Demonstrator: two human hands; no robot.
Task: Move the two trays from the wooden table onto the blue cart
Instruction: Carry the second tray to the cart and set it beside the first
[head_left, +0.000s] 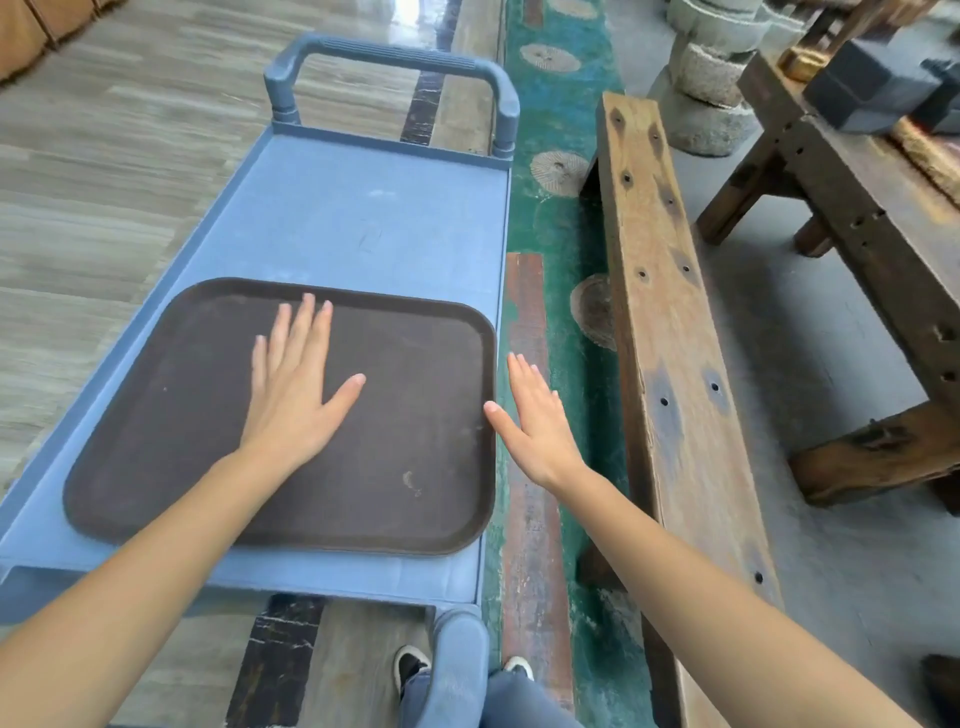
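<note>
Left hand (291, 400) flat over brown tray (405, 441), blue cart (337, 208), right hand (540, 421) spread beside its edge

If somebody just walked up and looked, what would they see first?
Probably the big dark brown tray lying flat on the near end of the blue cart, with the left hand spread open over it. The right hand is open too, held just off the tray's right edge. After that, the long wooden bench running alongside the cart on the right.
</note>
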